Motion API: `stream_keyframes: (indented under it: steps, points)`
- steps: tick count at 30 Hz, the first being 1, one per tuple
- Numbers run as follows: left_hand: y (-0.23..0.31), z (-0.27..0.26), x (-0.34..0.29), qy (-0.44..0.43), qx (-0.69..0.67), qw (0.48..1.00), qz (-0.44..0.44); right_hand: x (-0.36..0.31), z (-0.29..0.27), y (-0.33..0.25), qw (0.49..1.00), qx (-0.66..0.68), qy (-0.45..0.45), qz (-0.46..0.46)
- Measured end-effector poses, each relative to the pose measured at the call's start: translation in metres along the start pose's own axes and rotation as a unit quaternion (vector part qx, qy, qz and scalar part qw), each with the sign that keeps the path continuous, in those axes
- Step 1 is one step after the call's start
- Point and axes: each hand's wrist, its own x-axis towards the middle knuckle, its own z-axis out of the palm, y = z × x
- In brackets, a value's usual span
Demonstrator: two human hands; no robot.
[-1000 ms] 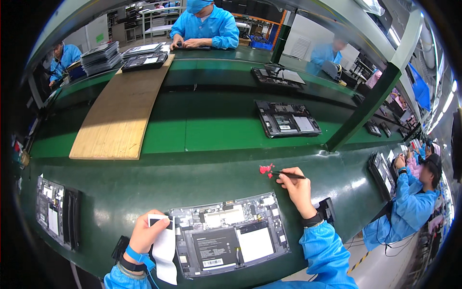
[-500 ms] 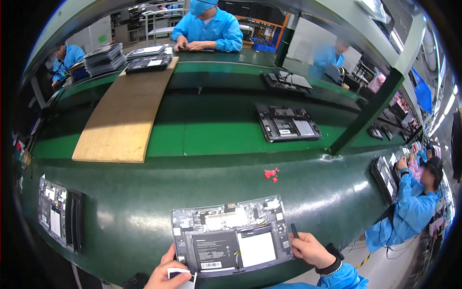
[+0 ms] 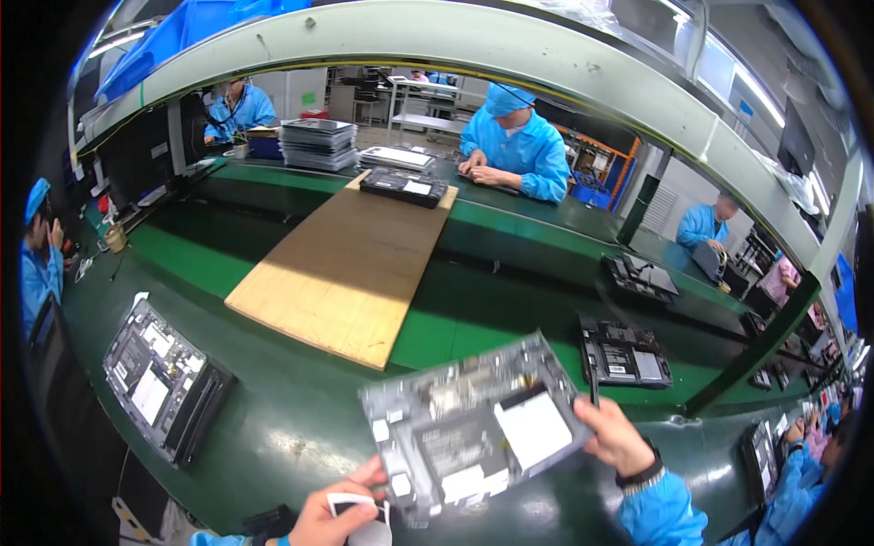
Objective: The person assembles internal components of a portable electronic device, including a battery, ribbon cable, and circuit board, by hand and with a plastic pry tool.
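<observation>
One opened flat device, tilted over green bench, betw. L. hand and R. hand. L. hand grips its near-left corner plus white strip; R. hand, its right edge plus slim dark tool. Beyond L. hand: wooden board; farther left, stacked devices.

A worn green bench carries a pale wooden board and, at left, stacked opened devices.

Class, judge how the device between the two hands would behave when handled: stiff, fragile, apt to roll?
The device is probably stiff: no sag shows between the left hand and right hand. It may be fragile, since its circuitry lies exposed. Its flat slab shape seems unlikely to roll.
</observation>
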Motion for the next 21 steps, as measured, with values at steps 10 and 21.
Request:
stream_keyframes:
  steps: [10,21]
  points:
    - [-0.026,0.015,0.075,-0.043,0.142,0.987,0.056,0.286,0.111,-0.007,0.928,0.334,0.057,-0.156]
    - [-0.091,0.073,0.202,-0.119,0.275,0.953,0.047,0.181,-0.125,-0.054,0.693,-0.542,0.282,-0.382]
